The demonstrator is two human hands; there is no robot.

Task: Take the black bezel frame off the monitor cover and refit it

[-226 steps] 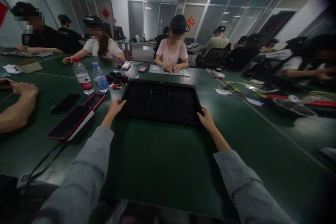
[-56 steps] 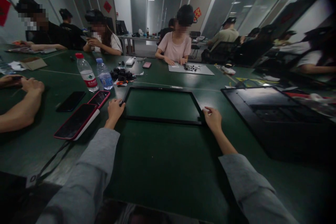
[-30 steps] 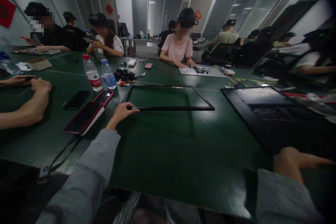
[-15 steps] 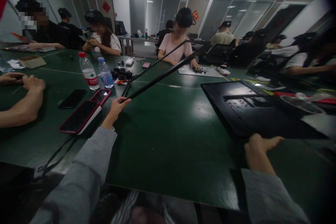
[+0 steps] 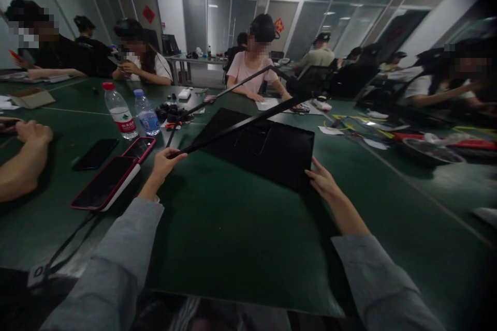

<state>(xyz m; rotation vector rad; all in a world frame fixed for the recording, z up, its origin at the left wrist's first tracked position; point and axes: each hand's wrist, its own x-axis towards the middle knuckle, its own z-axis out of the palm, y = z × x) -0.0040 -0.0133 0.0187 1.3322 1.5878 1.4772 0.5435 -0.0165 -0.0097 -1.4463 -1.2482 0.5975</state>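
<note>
My left hand [image 5: 165,164] is closed on the near left corner of a thin black rectangular frame [image 5: 244,123], which is raised and tilted above the green table. Behind and below the frame is a flat black panel [image 5: 285,158] with a rectangular outline near its middle. My right hand [image 5: 324,180] grips the panel's near right corner, thumb and fingers at the edge. The frame's near bar crosses in front of the panel and hides part of it. Whether the panel's far edge touches the table I cannot tell.
Left of my left hand lie a red-edged phone [image 5: 106,183], a dark phone [image 5: 96,154] and two water bottles [image 5: 120,116] [image 5: 147,116]. Small black parts [image 5: 173,114] sit behind. A co-worker's arm [image 5: 23,165] rests at left. Cluttered items [image 5: 430,150] lie right. Several people sit around.
My right hand has brought the black panel left from the right side of the table, under the frame. My left hand still holds the frame in nearly the same place; the view has shifted slightly.
</note>
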